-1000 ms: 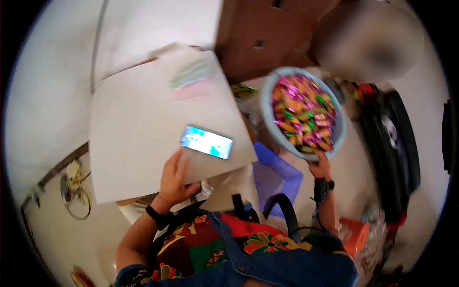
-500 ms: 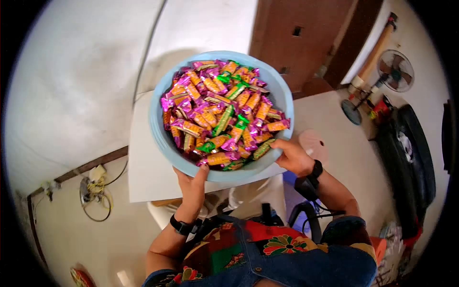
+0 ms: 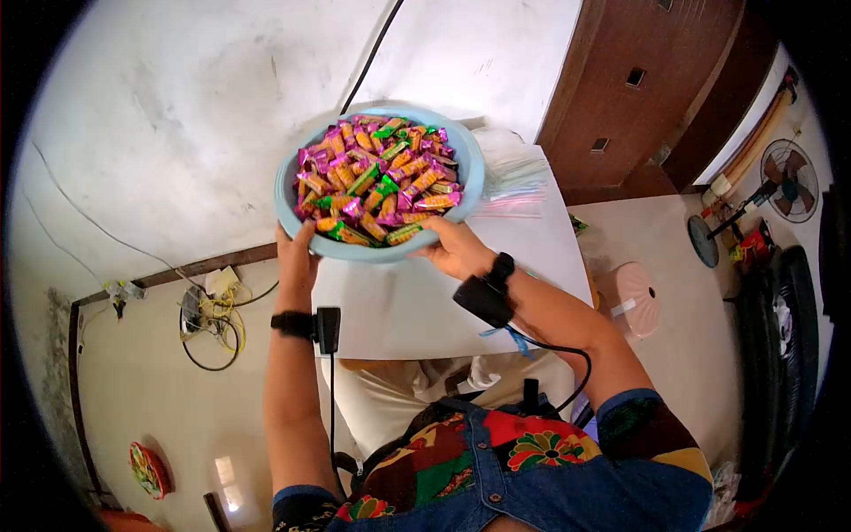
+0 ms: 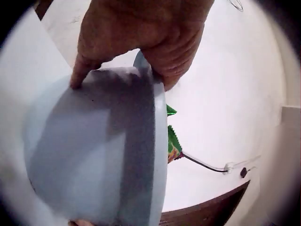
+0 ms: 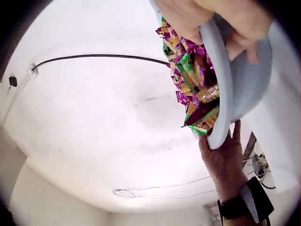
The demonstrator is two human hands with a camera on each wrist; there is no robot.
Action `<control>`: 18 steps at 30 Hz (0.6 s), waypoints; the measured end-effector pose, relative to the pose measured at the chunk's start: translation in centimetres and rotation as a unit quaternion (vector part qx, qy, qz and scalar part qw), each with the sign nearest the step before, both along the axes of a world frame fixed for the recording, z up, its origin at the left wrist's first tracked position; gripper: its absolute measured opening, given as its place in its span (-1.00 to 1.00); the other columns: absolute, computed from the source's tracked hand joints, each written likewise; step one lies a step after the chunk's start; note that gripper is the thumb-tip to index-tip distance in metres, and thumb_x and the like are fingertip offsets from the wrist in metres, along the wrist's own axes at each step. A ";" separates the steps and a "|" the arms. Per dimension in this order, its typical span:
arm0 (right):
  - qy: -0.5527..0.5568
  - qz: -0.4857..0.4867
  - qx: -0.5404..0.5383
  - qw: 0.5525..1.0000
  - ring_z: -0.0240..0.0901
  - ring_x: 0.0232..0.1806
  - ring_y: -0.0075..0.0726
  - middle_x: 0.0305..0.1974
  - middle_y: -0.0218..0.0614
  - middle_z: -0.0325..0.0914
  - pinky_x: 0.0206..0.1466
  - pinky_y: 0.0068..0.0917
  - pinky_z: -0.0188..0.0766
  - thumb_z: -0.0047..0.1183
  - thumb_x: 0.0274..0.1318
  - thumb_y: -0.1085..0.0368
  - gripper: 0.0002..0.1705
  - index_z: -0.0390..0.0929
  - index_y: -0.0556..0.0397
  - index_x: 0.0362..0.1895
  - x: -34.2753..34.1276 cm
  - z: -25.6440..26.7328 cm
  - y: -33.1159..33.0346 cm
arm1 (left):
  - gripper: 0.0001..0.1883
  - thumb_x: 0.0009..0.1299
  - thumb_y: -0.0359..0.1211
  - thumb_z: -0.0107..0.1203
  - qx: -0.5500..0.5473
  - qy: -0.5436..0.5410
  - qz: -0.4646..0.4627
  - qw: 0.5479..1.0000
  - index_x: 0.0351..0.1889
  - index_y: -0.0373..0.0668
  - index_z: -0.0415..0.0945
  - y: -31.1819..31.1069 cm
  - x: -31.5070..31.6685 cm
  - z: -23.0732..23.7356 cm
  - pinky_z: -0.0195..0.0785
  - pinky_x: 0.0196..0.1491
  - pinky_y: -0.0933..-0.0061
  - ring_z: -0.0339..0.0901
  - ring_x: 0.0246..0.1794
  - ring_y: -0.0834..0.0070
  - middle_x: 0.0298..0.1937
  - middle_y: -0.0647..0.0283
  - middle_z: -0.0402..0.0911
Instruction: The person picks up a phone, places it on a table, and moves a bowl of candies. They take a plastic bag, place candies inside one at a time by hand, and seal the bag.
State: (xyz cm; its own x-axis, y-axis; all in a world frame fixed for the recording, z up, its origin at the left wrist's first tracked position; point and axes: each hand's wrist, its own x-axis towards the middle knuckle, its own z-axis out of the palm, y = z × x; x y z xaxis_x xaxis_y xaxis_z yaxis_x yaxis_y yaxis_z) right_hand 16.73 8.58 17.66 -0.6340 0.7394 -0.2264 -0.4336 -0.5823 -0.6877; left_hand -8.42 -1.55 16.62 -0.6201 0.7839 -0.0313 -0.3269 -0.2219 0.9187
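A light blue basin full of wrapped sweets in purple, orange and green is held over the far-left part of a white table. The left hand grips the rim at its near left, thumb on top. At the near right, the right hand grips the rim, its thumb by the sweets. In the left wrist view fingers press the basin's outer wall. The right wrist view shows both hands on the rim, fingers underneath.
Plastic bags lie on the table's far right, near a brown door. Cables and a red basket are on the floor at left. A pink stool, a fan and a black sofa stand at right.
The basin has come from the right of the table to over it, then farther away. The left hand has left the phone's side and taken hold of the rim.
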 end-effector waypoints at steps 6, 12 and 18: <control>-0.007 -0.065 0.173 0.983 0.36 0.19 -0.20 0.19 -0.38 0.40 0.09 0.02 0.42 0.04 0.30 0.20 -0.56 0.31 -0.12 0.22 -3.9 -4.4 0.2 | -0.26 0.39 -0.23 0.14 -0.008 0.166 0.127 0.978 0.42 0.04 -0.09 4.0 1.2 -6.7 0.38 -0.15 0.28 0.36 0.04 0.39 0.21 0.22 0.33; -0.156 0.146 0.257 0.943 0.31 0.13 -0.24 0.19 -0.25 0.32 0.03 -0.24 0.43 0.01 0.30 0.09 -0.54 0.29 -0.03 0.19 0.0 -6.3 -3.0 | -0.22 0.35 -0.37 0.13 0.018 0.072 0.105 0.992 0.42 -0.19 -0.14 4.5 2.6 -3.4 0.43 -0.05 0.31 0.38 0.10 0.32 0.27 0.06 0.27; -0.233 0.371 0.560 0.703 0.51 -0.26 0.04 -0.29 -0.03 0.58 -0.17 -0.21 0.42 0.08 0.15 0.10 -0.63 0.54 0.11 -0.09 8.8 -6.8 -13.8 | -0.01 0.35 0.12 0.06 -0.134 0.134 0.110 0.976 0.50 -0.17 -0.28 2.0 -1.0 -5.3 0.10 0.28 0.05 0.19 0.35 0.17 0.43 0.04 0.11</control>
